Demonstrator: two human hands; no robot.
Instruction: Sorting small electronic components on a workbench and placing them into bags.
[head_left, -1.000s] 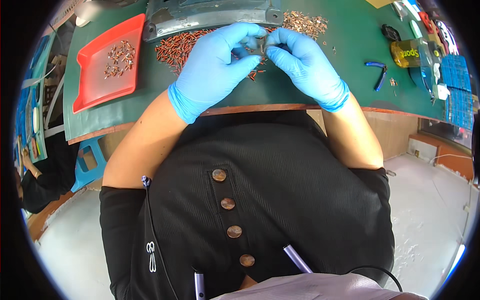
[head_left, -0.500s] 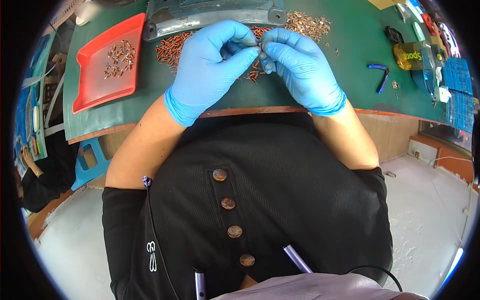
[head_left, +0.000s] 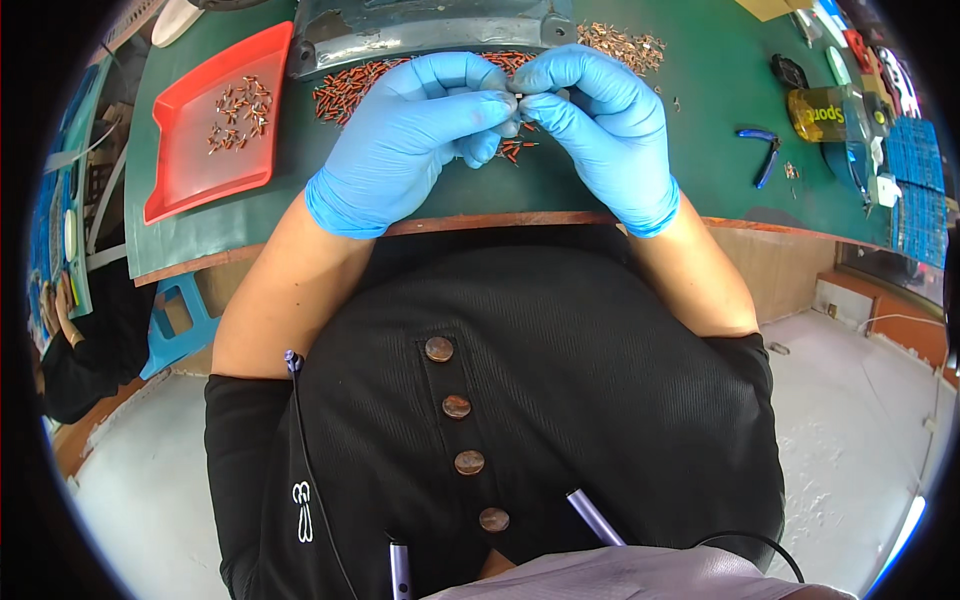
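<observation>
At the upper centre of the frame, the left hand in a blue glove [head_left: 420,140] and the right hand in a blue glove [head_left: 600,125] pinch together one tiny pale part [head_left: 513,99], fingertips closed on it. It may slip and fall into the loose pile of small orange-red metal pieces [head_left: 350,85] on the green table mat [head_left: 700,150], where finding it is difficult.

A green table [head_left: 700,190] with a wooden front edge stands over a pale concrete floor [head_left: 860,440]; a blue stool [head_left: 180,325] is at the lower left.
</observation>
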